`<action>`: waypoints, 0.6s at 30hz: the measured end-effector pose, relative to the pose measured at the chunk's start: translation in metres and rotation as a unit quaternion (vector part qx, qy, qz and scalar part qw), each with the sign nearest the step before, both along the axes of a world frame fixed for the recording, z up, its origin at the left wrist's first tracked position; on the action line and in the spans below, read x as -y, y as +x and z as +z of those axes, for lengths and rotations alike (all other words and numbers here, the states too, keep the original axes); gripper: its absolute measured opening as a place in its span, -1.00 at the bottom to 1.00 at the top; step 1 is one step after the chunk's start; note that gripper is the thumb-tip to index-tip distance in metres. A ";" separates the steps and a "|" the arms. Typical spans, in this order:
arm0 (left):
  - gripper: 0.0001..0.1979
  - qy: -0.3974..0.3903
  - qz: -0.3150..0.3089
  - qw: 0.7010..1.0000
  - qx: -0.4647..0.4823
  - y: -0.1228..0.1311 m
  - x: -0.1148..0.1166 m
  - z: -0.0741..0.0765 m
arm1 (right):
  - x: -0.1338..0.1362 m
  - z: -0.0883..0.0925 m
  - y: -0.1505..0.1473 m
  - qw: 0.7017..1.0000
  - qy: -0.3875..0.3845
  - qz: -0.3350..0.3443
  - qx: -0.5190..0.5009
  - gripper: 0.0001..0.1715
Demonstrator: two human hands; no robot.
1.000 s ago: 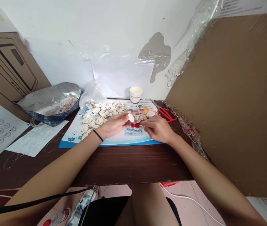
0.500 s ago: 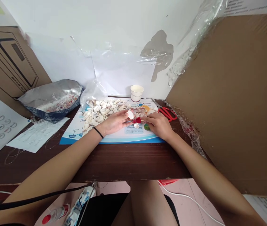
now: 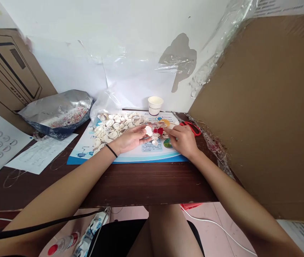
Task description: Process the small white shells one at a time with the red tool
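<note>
Between the thumb and fingers of my left hand (image 3: 132, 138) is a white, ribbed seashell (image 3: 148, 131), held up over the printed sheet. Just to its right, a small red piece (image 3: 158, 131) is at the fingertips of my right hand (image 3: 182, 139), which are closed on it; its exact kind is too small to make out. One pale shell (image 3: 154, 142) lies on the sheet below the red piece. A wide heap of white shells (image 3: 113, 128) spreads to the left, partly behind my left hand.
A white paper cup (image 3: 155, 106) stands at the back. Red-handled scissors (image 3: 194, 129) lie beyond my right hand. An opened foil bag (image 3: 58, 112) of small coloured bits sits at the left, near a paper slip (image 3: 41, 153). A large cardboard sheet (image 3: 275, 117) borders the right side.
The red piece has moved up slightly, closer to the shell in my left hand. My right hand has shifted a little with it, and the shell is slightly turned.
</note>
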State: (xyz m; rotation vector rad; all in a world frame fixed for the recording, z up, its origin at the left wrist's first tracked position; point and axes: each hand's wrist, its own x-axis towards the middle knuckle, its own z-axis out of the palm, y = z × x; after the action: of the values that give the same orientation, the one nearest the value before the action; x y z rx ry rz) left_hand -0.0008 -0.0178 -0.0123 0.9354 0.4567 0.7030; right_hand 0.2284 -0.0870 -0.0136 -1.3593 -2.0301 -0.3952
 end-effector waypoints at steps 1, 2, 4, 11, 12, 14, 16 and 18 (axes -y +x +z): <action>-0.76 -0.001 0.001 1.000 -0.002 0.000 0.000 0.000 | 0.000 0.000 0.001 1.000 0.007 -0.015 -0.014 -0.67; -0.76 0.000 0.001 1.000 -0.004 0.000 0.000 0.000 | 0.000 0.000 0.002 0.999 0.012 -0.023 -0.028 -0.68; -0.75 0.006 -0.003 1.000 -0.006 0.000 0.001 0.001 | 0.000 0.001 0.001 0.999 0.013 -0.006 -0.038 -0.68; -0.69 0.032 -0.009 0.999 -0.009 0.001 0.002 0.002 | 0.001 0.001 -0.004 1.000 -0.008 0.012 0.000 -0.68; -0.68 0.033 -0.009 0.999 -0.011 0.001 0.001 0.001 | 0.001 0.001 -0.003 1.000 -0.004 -0.005 -0.012 -0.68; -0.69 0.035 -0.009 0.999 -0.013 0.001 0.000 0.000 | 0.001 0.001 -0.002 0.999 0.003 -0.016 -0.031 -0.67; -0.69 0.038 -0.011 0.999 -0.013 0.001 0.001 0.000 | 0.001 0.000 -0.002 1.000 -0.006 0.013 -0.028 -0.66; -0.70 0.043 -0.018 0.999 -0.009 0.001 0.001 0.000 | 0.000 -0.002 -0.003 0.998 -0.027 0.052 -0.003 -0.66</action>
State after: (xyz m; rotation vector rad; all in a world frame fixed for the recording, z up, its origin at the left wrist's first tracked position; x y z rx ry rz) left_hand 0.0001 -0.0192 -0.0121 1.0301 0.4272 0.6853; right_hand 0.2251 -0.0872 -0.0152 -1.2784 -2.1101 -0.2913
